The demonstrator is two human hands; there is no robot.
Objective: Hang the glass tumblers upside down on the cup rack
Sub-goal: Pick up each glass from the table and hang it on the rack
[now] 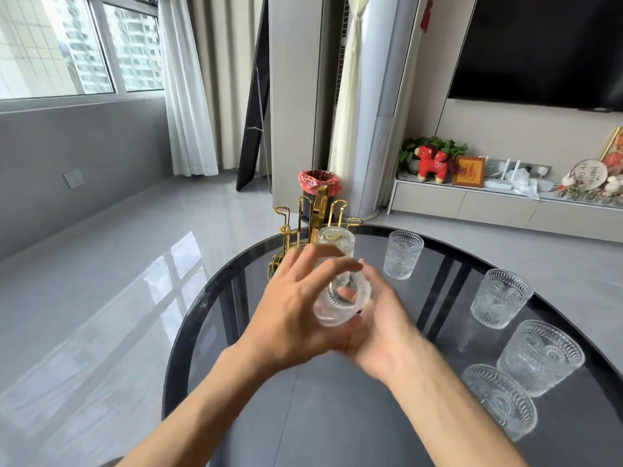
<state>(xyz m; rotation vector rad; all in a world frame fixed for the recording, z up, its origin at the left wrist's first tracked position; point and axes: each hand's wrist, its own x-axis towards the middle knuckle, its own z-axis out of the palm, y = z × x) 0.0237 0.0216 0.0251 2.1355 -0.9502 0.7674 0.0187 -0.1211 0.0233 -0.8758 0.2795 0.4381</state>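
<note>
While both hands are on one tumbler (342,299) above the middle of the surface (438,261), it is tipped over, mouth toward the camera at about 6 o'clock, base toward the rack. Its long axis runs roughly 6 to 12, i.e. straight at the gold cup rack (315,219).

Grip state: left hand (296,318) is wrapped round the left side of the glass, fingers splayed across the top, grasping it. Right hand (381,328) cups the right side and underside, also on the glass. Motion blur on the fingers, so I can't tell exactly where each one touches.

Rack sits at 12 o'clock from the hands, just past them, at the far edge of the surface. One tumbler on the rack (336,242) already hangs upside down on its right side, directly behind the held one. The free prongs show on the left, at about 11 o'clock from the grip.

Four more tumblers stand upright, well apart from the hands: one at 1 o'clock (403,254), then three down the right edge at 3 (501,297), 4 (540,357) and 5 o'clock (499,401).

My read: the mouth needs another quarter turn down before it goes over a prong. The left hand is nearer the free prongs, so it would carry. Risk: knocking the hung glass on the way in.
</note>
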